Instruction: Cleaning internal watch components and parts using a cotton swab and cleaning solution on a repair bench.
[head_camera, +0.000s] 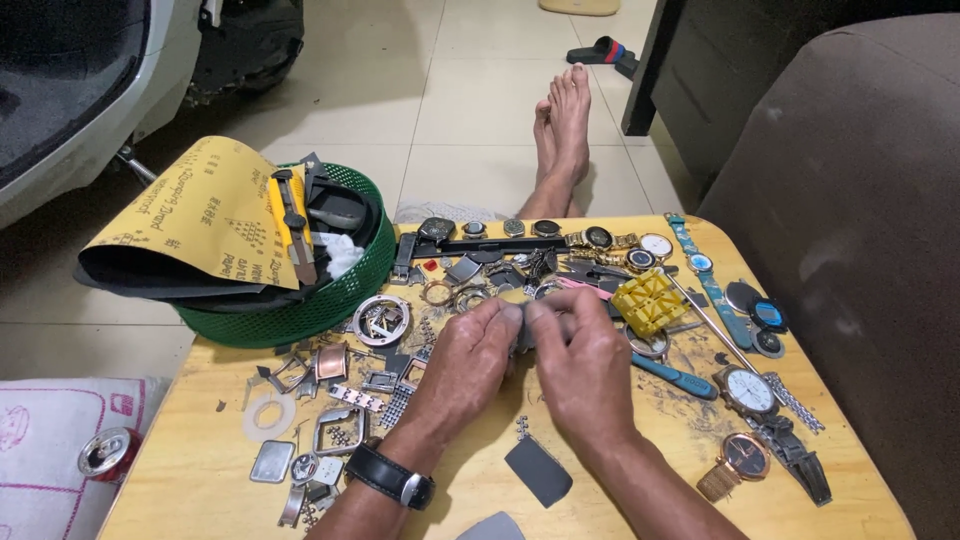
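Observation:
My left hand (462, 362) and my right hand (585, 362) meet over the middle of a small wooden table (640, 480). Both pinch a small grey piece (524, 322) between thumbs and fingertips; most of it is hidden by the fingers, so I cannot tell what it is. A black wristwatch (390, 476) sits on my left wrist. Loose watch cases, rings and bracelet links (345, 400) lie left of my hands. A yellow plastic block (650, 302) and a blue-handled tool (676, 378) lie just right of them.
A green mesh basket (320, 300) holding yellow sandpaper (200, 215) and a cutter stands at the table's back left. Several wristwatches (745, 390) lie along the right and back edges. A dark flat pad (538, 470) lies near my forearms. My bare feet (562, 120) stretch beyond the table; a can (106, 452) sits at left.

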